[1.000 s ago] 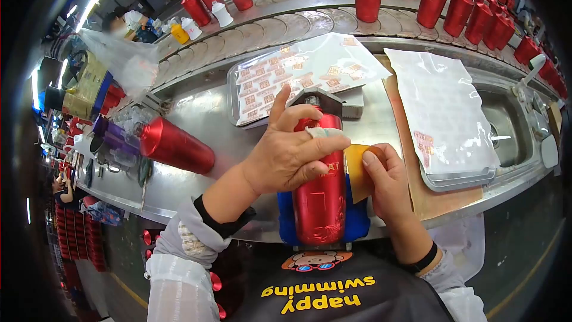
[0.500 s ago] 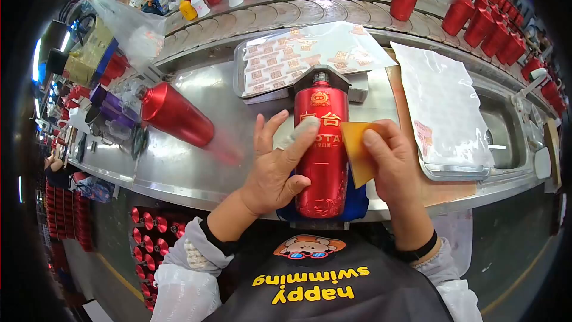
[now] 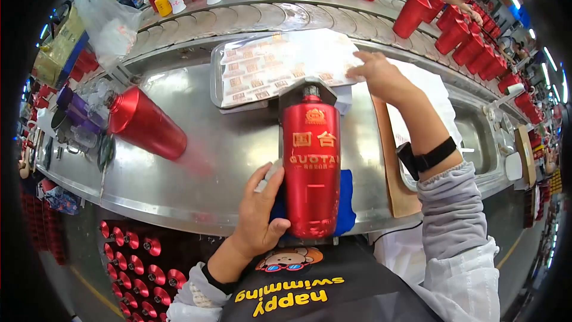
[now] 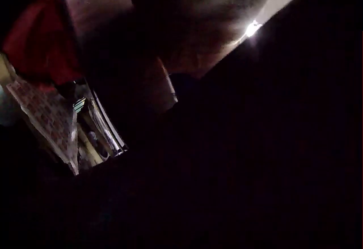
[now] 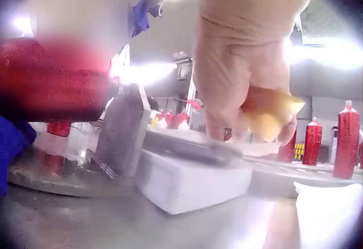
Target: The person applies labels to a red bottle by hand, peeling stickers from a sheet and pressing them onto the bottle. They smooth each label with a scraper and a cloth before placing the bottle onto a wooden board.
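Note:
A red bottle [image 3: 313, 197] with gold lettering lies on a blue cloth [image 3: 347, 203], its neck in a dark bracket [image 3: 290, 93]. My left hand [image 3: 256, 220] rests along the bottle's left side, fingers mostly straight, a white cover on one fingertip. My right hand [image 3: 386, 77] reaches to the right end of a white printed sheet [image 3: 268, 65] that lies on a tray [image 3: 216, 80]. In the right wrist view its fingers curl round a yellow scraper [image 5: 272, 114], which is hidden in the head view. The left wrist view is mostly dark.
Another red bottle [image 3: 146, 122] lies at the left. Behind the tray runs a conveyor [image 3: 238, 27] with several upright bottles. A second white sheet [image 3: 438, 92] and a sink [image 3: 473, 125] are at the right. Many bottles [image 3: 136, 262] stand below the bench's left front.
My right hand has left the bottle's right side and moved forward to the sheet with the scraper. My left hand has drawn back from the bottle's front to its left side.

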Tool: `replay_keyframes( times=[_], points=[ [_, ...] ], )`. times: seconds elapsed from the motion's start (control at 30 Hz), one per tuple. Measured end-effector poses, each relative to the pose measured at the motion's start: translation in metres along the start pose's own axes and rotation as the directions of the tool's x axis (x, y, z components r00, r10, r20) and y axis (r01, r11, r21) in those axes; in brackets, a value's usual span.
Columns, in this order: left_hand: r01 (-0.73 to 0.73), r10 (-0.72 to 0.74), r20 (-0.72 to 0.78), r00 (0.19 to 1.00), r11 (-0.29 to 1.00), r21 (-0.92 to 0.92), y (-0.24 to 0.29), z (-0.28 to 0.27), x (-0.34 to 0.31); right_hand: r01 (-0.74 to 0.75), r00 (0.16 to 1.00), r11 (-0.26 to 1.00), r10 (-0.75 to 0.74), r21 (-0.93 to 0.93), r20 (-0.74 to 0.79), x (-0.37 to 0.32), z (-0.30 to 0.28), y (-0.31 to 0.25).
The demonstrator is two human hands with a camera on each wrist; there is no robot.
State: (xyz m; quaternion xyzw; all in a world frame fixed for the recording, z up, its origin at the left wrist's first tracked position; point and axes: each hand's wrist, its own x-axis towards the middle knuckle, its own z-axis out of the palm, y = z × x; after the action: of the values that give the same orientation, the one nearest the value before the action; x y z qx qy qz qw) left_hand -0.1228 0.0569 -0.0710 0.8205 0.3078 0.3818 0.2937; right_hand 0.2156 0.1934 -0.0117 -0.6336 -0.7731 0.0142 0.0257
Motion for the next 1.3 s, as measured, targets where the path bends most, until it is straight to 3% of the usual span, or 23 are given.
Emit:
replay_keyframes(
  times=[0.1,0.2,0.23,0.27,0.33,0.37,0.43,0.53,0.63,0.73,0.83,0.93,1.0,1.03,1.13,1.23,1.3],
  points=[
    [0.001,-0.002,0.029,1.0,1.0,0.013,-0.002,-0.002,-0.002,-0.026,1.0,1.0,0.026,-0.005,0.012,0.012,0.007,0.007],
    [-0.002,0.002,0.013,1.0,1.0,-0.024,-0.006,0.0,-0.001,-0.173,0.98,0.985,0.172,0.002,-0.097,0.055,0.025,0.058],
    [-0.01,0.011,0.009,1.0,1.0,-0.023,-0.007,0.0,-0.001,-0.177,0.984,0.982,0.174,-0.067,-0.045,0.07,0.017,0.064],
    [-0.001,0.002,0.007,1.0,0.999,-0.034,-0.008,0.001,-0.002,-0.345,0.938,0.937,0.343,0.046,0.049,0.081,0.015,0.068],
    [0.014,-0.014,0.007,1.0,0.999,-0.051,-0.011,0.002,-0.002,-0.659,0.749,0.721,0.601,0.216,0.278,0.101,-0.007,0.049],
    [0.017,-0.016,0.022,1.0,0.999,-0.052,-0.011,0.002,-0.003,-0.676,0.737,0.669,0.617,0.311,0.275,0.111,0.004,0.058],
    [0.026,-0.024,0.041,0.999,0.998,-0.051,-0.013,0.0,-0.005,-0.676,0.719,0.552,0.639,0.488,0.273,0.136,0.038,0.081],
    [0.031,-0.029,0.039,0.999,0.997,-0.071,-0.017,0.0,-0.006,-0.655,0.755,0.625,0.556,0.426,0.346,0.154,0.041,0.089],
    [0.053,-0.049,0.042,0.998,0.994,-0.094,-0.017,0.0,-0.005,-0.519,0.854,0.714,0.45,0.469,0.26,0.147,0.04,0.093],
    [0.07,-0.066,0.044,0.997,0.993,-0.1,-0.018,-0.001,-0.004,-0.367,0.93,0.899,0.362,0.238,0.069,0.137,0.039,0.104],
    [0.075,-0.071,0.042,0.997,0.992,-0.102,-0.018,-0.003,0.0,-0.354,0.932,0.928,0.36,0.114,-0.036,0.1,0.023,0.105],
    [0.064,-0.061,0.032,0.998,0.992,-0.109,-0.019,-0.003,0.004,-0.38,0.918,0.924,0.37,0.046,0.144,0.042,0.031,0.136],
    [0.103,-0.1,0.027,0.995,0.983,-0.15,-0.022,0.0,0.004,-0.42,0.894,0.902,0.431,-0.103,0.124,0.005,0.073,0.168],
    [0.113,-0.112,0.017,0.994,0.981,-0.16,-0.022,0.001,0.005,-0.529,0.798,0.838,0.546,-0.138,0.257,-0.008,0.079,0.171],
    [0.134,-0.13,0.031,0.991,0.979,-0.154,-0.025,-0.003,0.009,-0.519,0.815,0.833,0.55,-0.192,0.185,-0.027,0.102,0.192],
    [0.156,-0.155,0.02,0.988,0.977,-0.148,-0.026,-0.004,0.011,-0.444,0.896,0.886,0.436,-0.135,-0.083,-0.037,0.093,0.178],
    [0.176,-0.176,0.018,0.984,0.97,-0.168,-0.025,-0.007,0.015,-0.314,0.921,0.945,0.327,0.094,-0.211,-0.036,0.065,0.134]
  ],
)
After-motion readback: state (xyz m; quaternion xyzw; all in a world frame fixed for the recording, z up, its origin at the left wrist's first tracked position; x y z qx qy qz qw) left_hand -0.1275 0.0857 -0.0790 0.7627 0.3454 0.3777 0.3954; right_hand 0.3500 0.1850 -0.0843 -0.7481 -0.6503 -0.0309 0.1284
